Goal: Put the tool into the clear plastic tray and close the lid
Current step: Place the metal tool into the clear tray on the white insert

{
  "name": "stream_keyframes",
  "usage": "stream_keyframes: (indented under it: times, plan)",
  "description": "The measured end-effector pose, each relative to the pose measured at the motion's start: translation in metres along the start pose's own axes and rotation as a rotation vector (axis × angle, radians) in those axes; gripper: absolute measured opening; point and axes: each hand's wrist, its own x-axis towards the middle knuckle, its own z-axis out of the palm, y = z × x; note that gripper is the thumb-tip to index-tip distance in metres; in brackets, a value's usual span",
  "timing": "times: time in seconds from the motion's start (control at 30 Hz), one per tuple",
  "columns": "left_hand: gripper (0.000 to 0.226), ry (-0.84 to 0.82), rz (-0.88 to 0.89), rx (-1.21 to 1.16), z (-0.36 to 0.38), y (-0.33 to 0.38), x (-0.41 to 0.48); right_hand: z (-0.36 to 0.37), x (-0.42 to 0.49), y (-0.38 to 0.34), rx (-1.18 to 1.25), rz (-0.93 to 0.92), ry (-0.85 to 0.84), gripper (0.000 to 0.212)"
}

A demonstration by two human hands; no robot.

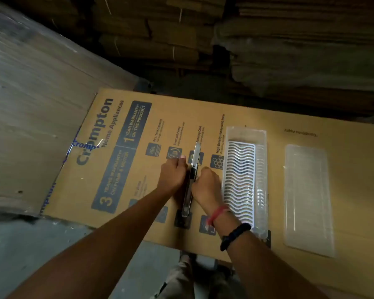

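Both arms are reaching forward over a flat cardboard box (203, 117). The left hand (174, 172) and right hand (205, 185) are gripping one long metal tool (191, 180) between them. At three o'clock, one clear tray (245, 180) is lying open, its one lid (308, 197) well apart, bare cardboard between.

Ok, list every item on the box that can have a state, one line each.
tool: lying on the cardboard box, not yet in the tray, held at its middle from both sides
left hand: gripping the tool
right hand: gripping the tool
clear plastic tray: open, white wavy insert inside, no tool in it
lid: off, lying flat right of the tray
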Motion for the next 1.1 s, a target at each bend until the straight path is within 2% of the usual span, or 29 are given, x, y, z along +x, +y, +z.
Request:
stream_keyframes:
  times: [0.1,0.33,0.47,0.7,0.87,1.1]
  plan:
    - [0.043,0.032,0.011,0.031,0.004,0.0,0.005,0.007,0.007,0.002,0.048,0.039,0.055,0.002]
    - [0.026,-0.014,0.005,0.053,0.009,-0.004,0.008,0.019,0.011,0.009,0.267,0.103,0.183,0.015]
    - [0.031,-0.074,-0.042,-0.033,0.011,-0.005,0.01,0.022,0.012,0.009,0.377,0.102,0.221,0.027]
    - [0.017,-0.13,-0.116,-0.222,0.006,0.0,0.005,0.025,0.009,0.008,0.492,0.129,0.243,0.021]
    - [0.018,-0.147,-0.154,-0.377,0.001,0.011,-0.006,0.022,0.002,0.006,0.577,0.13,0.274,0.012]
    - [0.034,-0.049,-0.136,-0.527,0.002,0.035,-0.01,0.002,-0.006,-0.004,0.678,0.074,0.269,0.004]
